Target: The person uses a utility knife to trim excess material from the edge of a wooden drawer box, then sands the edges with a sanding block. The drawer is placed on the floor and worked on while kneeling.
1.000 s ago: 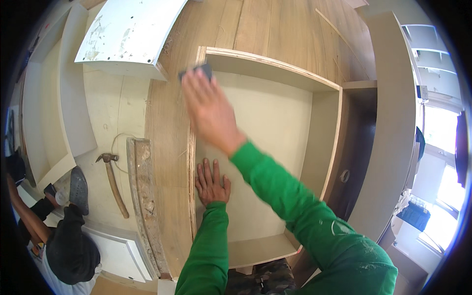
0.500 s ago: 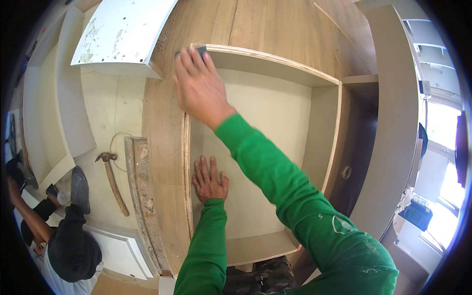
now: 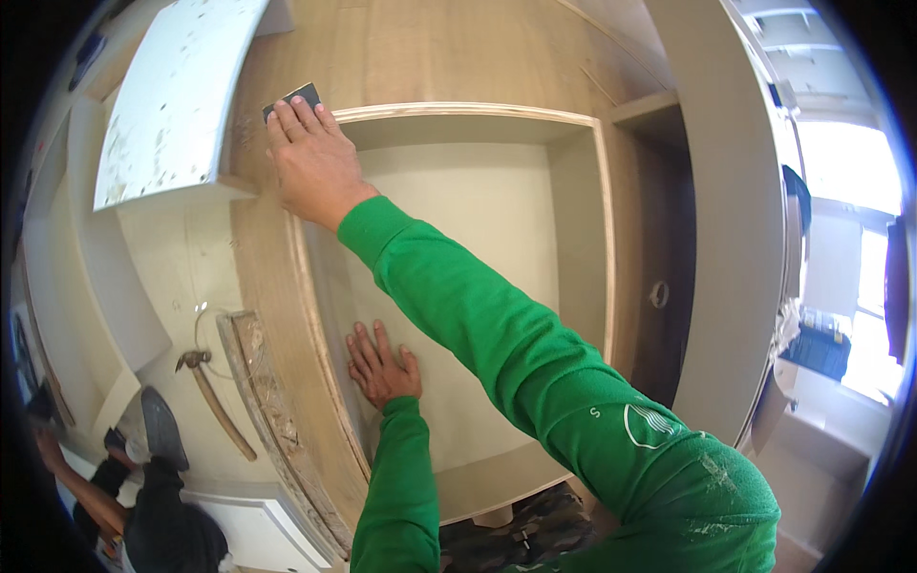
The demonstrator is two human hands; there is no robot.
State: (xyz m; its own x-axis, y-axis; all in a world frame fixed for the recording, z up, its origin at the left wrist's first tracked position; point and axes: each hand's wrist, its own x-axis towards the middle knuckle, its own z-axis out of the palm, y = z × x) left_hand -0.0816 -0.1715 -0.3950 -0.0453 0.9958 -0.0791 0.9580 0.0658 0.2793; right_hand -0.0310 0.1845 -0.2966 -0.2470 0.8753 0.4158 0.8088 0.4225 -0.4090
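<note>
A shallow plywood box (image 3: 564, 116) with pale inner faces and raw layered edges lies open side up before me. At its far left corner, my right hand (image 3: 320, 167) presses down on a dark, flat sanding block (image 3: 304, 95), fingers spread over it. Part of the block is hidden under the fingers. Inside the box, close to its left wall, my left hand (image 3: 384, 368) lies flat with fingers apart and holds nothing. My right forearm crosses over the box from the lower right.
A wood-coloured board (image 3: 411, 57) supports the box. Left of it are a claw hammer (image 3: 218, 406), a rough timber strip (image 3: 272, 401) and a white spotted panel (image 3: 177, 105). Another person (image 3: 167, 516) is low at left. A long panel (image 3: 735, 220) stands at right.
My right hand has slid the sanding block leftward to the box's far left corner. The view has shifted too; my left hand stays flat inside the box.
</note>
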